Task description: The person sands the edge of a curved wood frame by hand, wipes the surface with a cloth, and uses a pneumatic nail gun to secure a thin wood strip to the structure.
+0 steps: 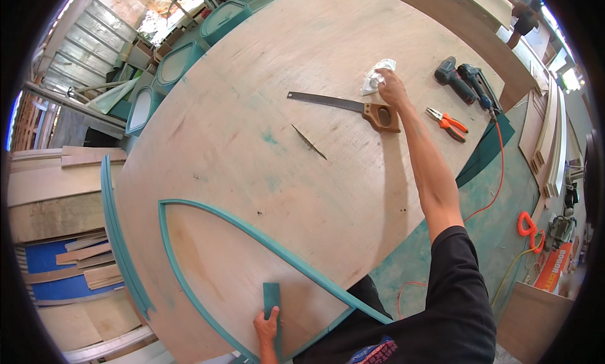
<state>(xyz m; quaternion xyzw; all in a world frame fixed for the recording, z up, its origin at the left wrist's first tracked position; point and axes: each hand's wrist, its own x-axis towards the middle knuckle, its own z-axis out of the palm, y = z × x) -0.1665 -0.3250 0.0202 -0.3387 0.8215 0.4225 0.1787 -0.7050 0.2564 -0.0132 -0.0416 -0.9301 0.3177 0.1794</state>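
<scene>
My left hand (pixel 266 328) is closed round a short teal wooden strip (pixel 271 293), its thumb lying along the face. Beneath it, a curved teal frame (pixel 252 233) with pointed ends rests on the near part of the large wooden table (pixel 239 121). My right arm stretches to the far right of the tabletop, where my right hand (pixel 392 88) grips a crumpled white cloth or plastic bag (pixel 373 80); which of the two I cannot tell. Just below that hand lies a handsaw (pixel 340 103) with a brown wooden handle. A thin dark blade-like sliver (pixel 309 142) lies nearer me.
Right of my forearm lie orange-handled pliers (pixel 447 124), a dark power drill (pixel 454 79) and a nail gun (pixel 477 83) with an orange hose (pixel 498 168). Teal curved strips (pixel 120 238) lean along the left edge. Teal rounded panels (pixel 179 63) stand beyond the table.
</scene>
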